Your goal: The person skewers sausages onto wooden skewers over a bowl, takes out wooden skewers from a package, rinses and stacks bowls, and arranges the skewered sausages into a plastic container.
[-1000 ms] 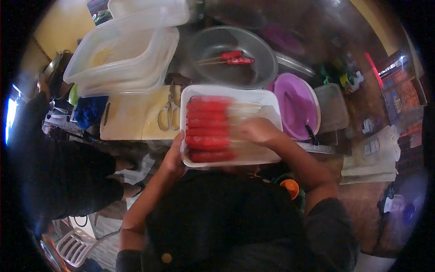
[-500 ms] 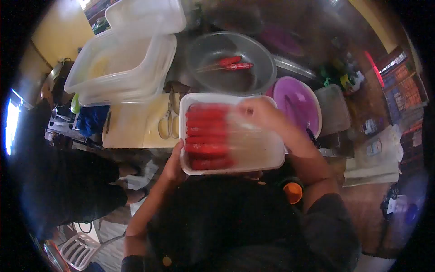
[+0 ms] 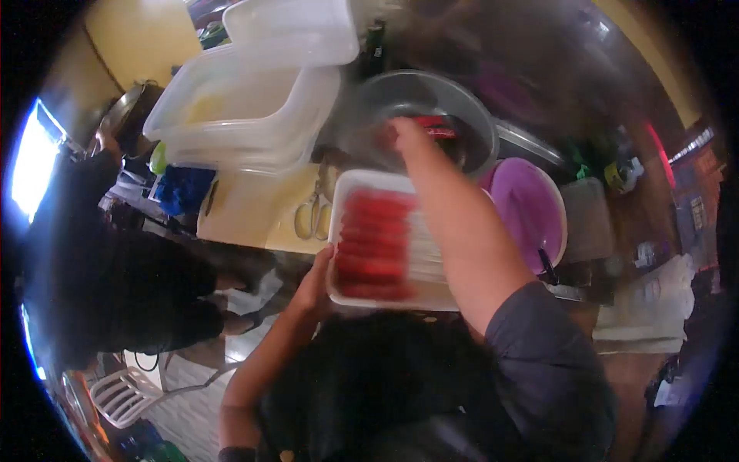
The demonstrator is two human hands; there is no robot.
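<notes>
My left hand [image 3: 312, 283] grips the left rim of a white plastic tray [image 3: 362, 179], fingers closed around its edge. Inside the tray, several red sausages [image 3: 376, 246] on thin sticks lie side by side, with the sticks pointing right. My right arm crosses over the tray, and my right hand [image 3: 402, 132] is inside a grey basin [image 3: 481, 127]. Its fingers are blurred, and a red smear shows beside them. Against them lie red sausages in printed wrappers [image 3: 437, 127] in the basin. My forearm hides part of the tray's right side.
Scissors [image 3: 313, 219] lie on a cutting board [image 3: 246, 223] left of the tray. Clear plastic containers [image 3: 246, 138] are stacked behind it. A purple bowl [image 3: 527, 208] stands to the right, near a cloth [image 3: 647, 308]. Another person [image 3: 115, 285] stands at left.
My right hand has moved from above the tray, up and left into the grey basin. My left hand stays on the tray rim. The whole view has shifted slightly.
</notes>
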